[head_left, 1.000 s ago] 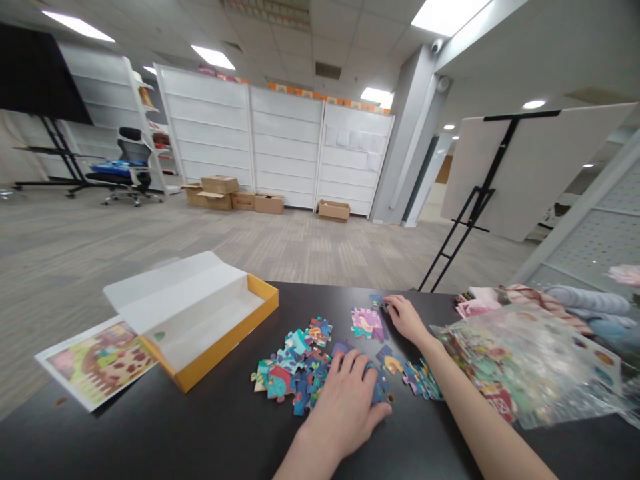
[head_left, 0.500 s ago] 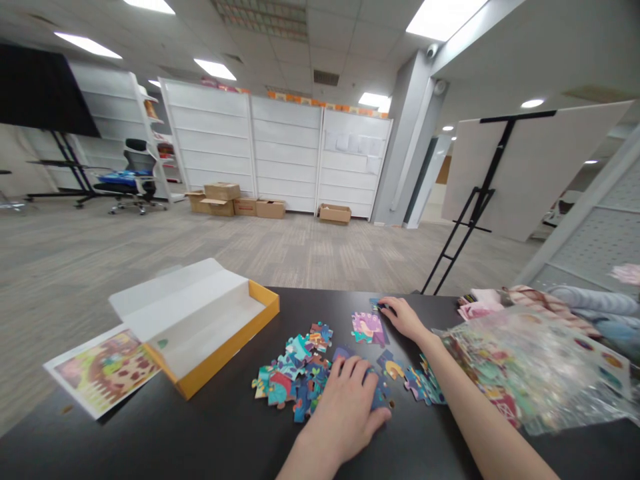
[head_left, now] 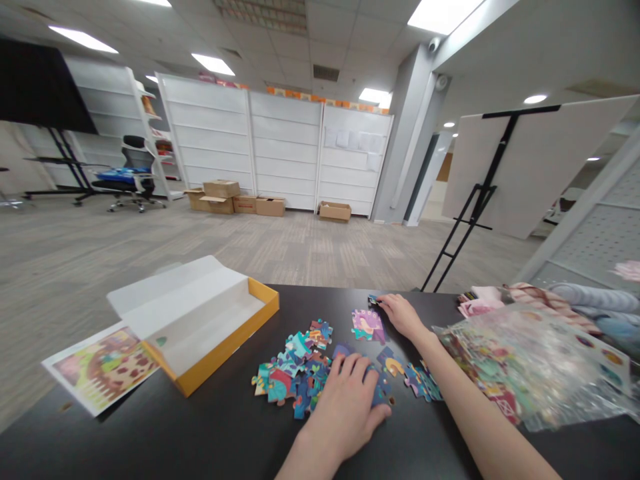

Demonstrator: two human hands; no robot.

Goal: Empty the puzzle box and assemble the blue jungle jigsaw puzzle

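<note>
on the black tabletop (head_left: 200, 437), the small dark-blue cardboard puzzle piece (head_left: 373, 301), flatter a moment ago, now tilts in the narrowed fingers of the right hand (head_left: 399, 315), seemingly being picked up, just beyond the purple-and-teal puzzle patch (head_left: 367, 325). the left hand (head_left: 350, 390) rests, fingers apart, over blue puzzle pieces (head_left: 379, 393).

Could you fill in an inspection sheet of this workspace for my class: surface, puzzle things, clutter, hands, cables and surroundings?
Surface: dark table.
Puzzle things: loose pile of puzzle pieces; purple puzzle section lying beyond it.
Clutter: open yellow box and picture sheet on the left; clear plastic bag and soft fabrics on the right.
Left hand: spread over puzzle pieces.
Right hand: fingertips at a small piece; grip unclear.
Cables: nothing seen.
Surroundings: grey floor, white shelves, cardboard boxes, office chair, large board on a stand.
</note>
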